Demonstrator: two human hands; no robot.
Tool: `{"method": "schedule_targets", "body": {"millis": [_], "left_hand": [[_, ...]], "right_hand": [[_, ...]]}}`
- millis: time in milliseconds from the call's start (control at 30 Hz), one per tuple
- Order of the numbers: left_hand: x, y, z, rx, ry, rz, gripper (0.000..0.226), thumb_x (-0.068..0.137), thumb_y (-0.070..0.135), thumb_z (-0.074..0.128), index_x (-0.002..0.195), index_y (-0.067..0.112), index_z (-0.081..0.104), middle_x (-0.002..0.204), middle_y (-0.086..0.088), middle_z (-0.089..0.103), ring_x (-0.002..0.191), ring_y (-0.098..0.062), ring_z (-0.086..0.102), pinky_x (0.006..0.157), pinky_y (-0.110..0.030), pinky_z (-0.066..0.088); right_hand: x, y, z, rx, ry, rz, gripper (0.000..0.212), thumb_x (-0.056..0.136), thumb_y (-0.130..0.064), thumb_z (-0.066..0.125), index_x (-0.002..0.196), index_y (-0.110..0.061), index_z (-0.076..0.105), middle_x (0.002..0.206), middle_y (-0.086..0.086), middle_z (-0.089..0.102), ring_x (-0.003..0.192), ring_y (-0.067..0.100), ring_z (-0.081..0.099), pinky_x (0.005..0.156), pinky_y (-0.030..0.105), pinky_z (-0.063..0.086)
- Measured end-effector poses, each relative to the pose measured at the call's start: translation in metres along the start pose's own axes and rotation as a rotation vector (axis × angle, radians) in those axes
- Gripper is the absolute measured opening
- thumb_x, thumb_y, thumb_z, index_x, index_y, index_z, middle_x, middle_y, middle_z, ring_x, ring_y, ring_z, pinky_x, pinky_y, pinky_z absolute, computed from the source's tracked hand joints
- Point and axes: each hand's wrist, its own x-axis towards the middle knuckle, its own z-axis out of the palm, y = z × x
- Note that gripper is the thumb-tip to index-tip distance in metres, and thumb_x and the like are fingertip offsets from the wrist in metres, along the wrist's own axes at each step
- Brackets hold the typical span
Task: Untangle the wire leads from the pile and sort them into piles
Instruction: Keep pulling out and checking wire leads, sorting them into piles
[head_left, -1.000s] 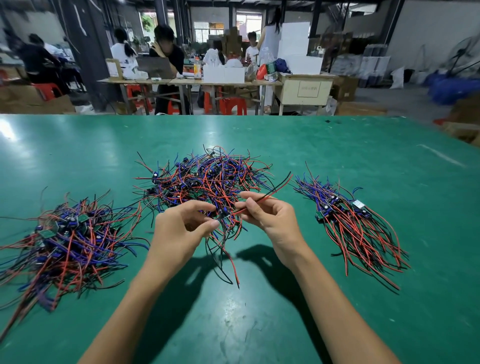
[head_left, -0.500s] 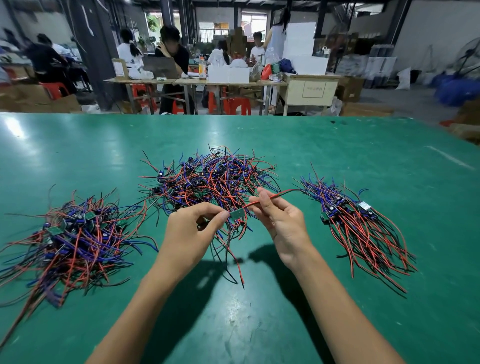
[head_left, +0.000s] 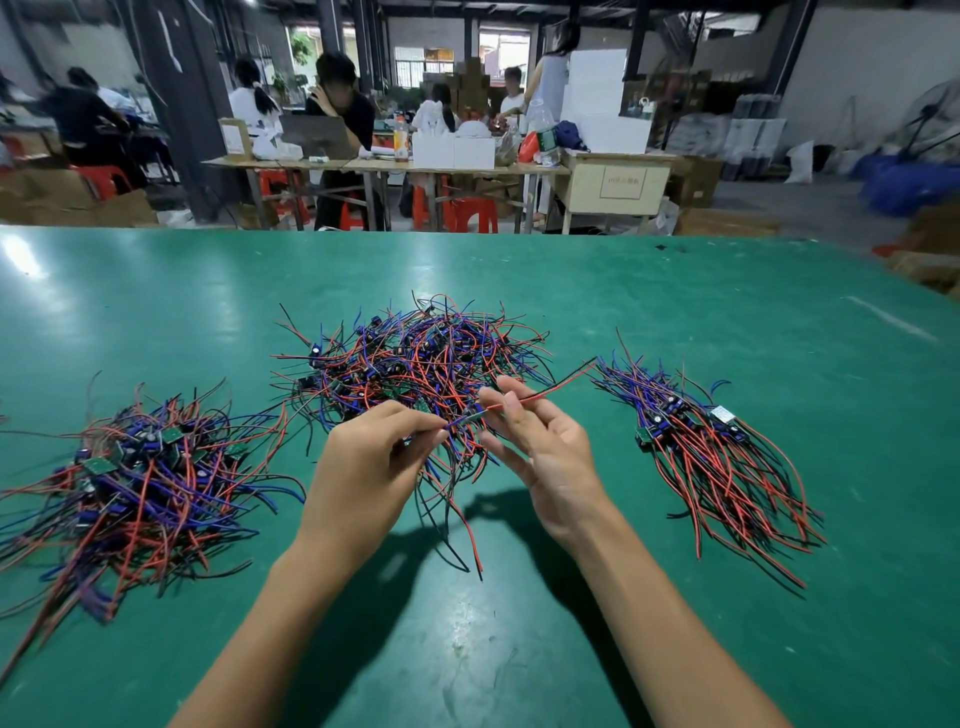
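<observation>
Leads lie in three heaps on the green table (head_left: 727, 291), and from left to right they tell how far the sorting has got. At the left a loose pile (head_left: 135, 483) sprawls with red, blue and black wires pointing every way, small green boards mixed in; whether it is sorted or waiting I cannot tell. In the middle sits the tangled pile (head_left: 415, 358), still large and knotted, so most of the work looks to be left. Just in front of it the left hand (head_left: 363, 473) has its fingers curled, pinching one lead (head_left: 545, 392) at its board end, with several other wires dangling below the hand toward the near edge. The right hand (head_left: 545, 452) is mostly open, palm turned inward, its fingertips lightly pinching the same lead's red-and-black pair. That lead runs from the left hand up and to the right, its free tip pointing at the right pile (head_left: 717, 457). There the leads lie combed alike, boards at the far-left end and wires trailing toward the near right, which I judge to be the finished stack.
</observation>
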Motion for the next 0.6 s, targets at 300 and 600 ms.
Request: {"method": "schedule_targets", "body": {"millis": [300,600], "left_hand": [[-0.002,-0.001,-0.002,0.003,-0.083,0.029,0.015,0.09,0.031,0.074,0.099,0.022,0.081,0.081,0.013,0.07,0.062,-0.003,0.058,0.059,-0.037,0.053],[0.0,-0.006,-0.015,0.196,0.053,-0.01,0.006,0.085,0.034,0.08,0.086,0.028,0.081,0.078,0.018,0.074,0.057,0.022,0.047,0.056,-0.014,0.038]], "right_hand": [[0.004,-0.004,-0.001,-0.045,0.108,-0.089,0.013,0.102,-0.013,0.056,0.109,-0.019,0.066,0.108,0.0,0.078,0.092,0.018,0.072,0.072,0.034,0.064],[0.011,-0.034,-0.021,0.022,0.433,-0.168,0.01,0.103,-0.009,0.055,0.103,-0.014,0.065,0.094,0.011,0.075,0.069,0.027,0.077,0.056,0.028,0.061]]}}
